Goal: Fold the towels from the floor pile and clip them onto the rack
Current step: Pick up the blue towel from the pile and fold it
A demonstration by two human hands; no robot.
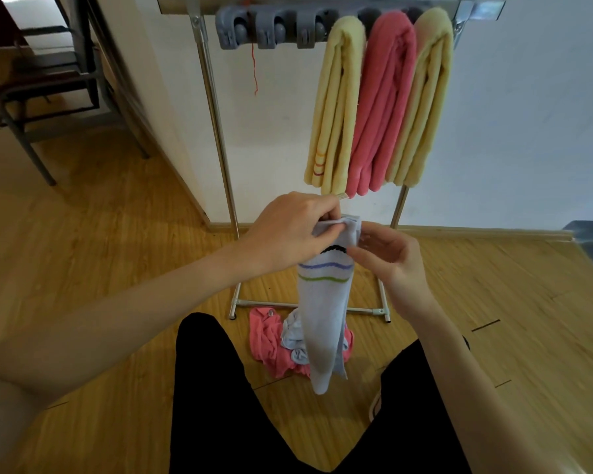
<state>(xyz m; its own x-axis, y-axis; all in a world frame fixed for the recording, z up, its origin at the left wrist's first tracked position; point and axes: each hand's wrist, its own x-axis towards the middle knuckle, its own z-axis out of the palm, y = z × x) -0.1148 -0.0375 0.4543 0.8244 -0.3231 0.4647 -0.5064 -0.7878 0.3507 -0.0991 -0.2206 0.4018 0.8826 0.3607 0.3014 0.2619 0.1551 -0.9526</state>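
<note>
The held towel (324, 313) is pale blue with black, purple and green wavy stripes. On the rack hang two yellow towels (336, 107) — one (421, 107) plain — flanking a pink one (379, 111). Grey clips (271, 30); floor pile (274, 343) pink and pale blue.

A pale blue towel (324, 302) with purple, green and black stripes is held hanging lengthwise. Three folded towels (yellow (336, 107), pink (380, 104), yellow (421, 104)) are clipped on the rack (216, 107). A pink-and-blue pile (271, 340) is left on the floor.
</note>
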